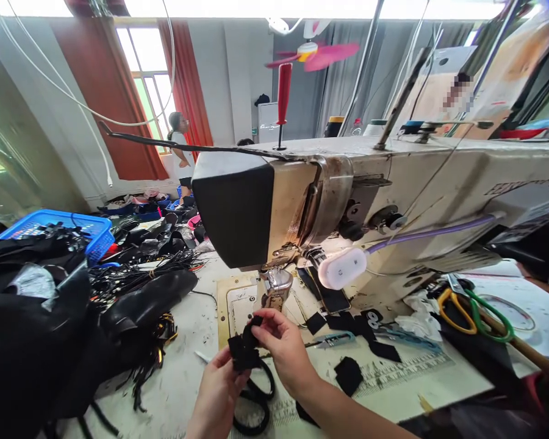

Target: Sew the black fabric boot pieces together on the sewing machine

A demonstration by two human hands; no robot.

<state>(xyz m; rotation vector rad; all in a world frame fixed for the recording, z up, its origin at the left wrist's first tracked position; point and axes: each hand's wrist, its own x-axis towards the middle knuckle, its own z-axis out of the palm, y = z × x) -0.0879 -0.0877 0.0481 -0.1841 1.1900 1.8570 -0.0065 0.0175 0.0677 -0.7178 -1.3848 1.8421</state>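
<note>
Both hands hold a small black fabric piece (243, 353) in front of the sewing machine (379, 189). My left hand (222, 387) pinches its lower left edge. The thumb and fingers of my right hand (281, 347) grip its upper right end. Just beyond them is the presser foot area (274, 289), partly hidden behind the machine head. Black scissors (251, 417) lie on the table under my hands; a pale blade tip shows to the left. Right of my right hand are blue thread snips (336, 339) and a loose black fabric scrap (348, 375).
Black material and straps (150, 299) heap up on the left beside a blue basket (100, 235). A white lamp (343, 268) hangs by the needle. Scissors with yellow and green handles (457, 311) lie at right. A red screwdriver (283, 94) stands on the machine. A person (180, 143) is in the background.
</note>
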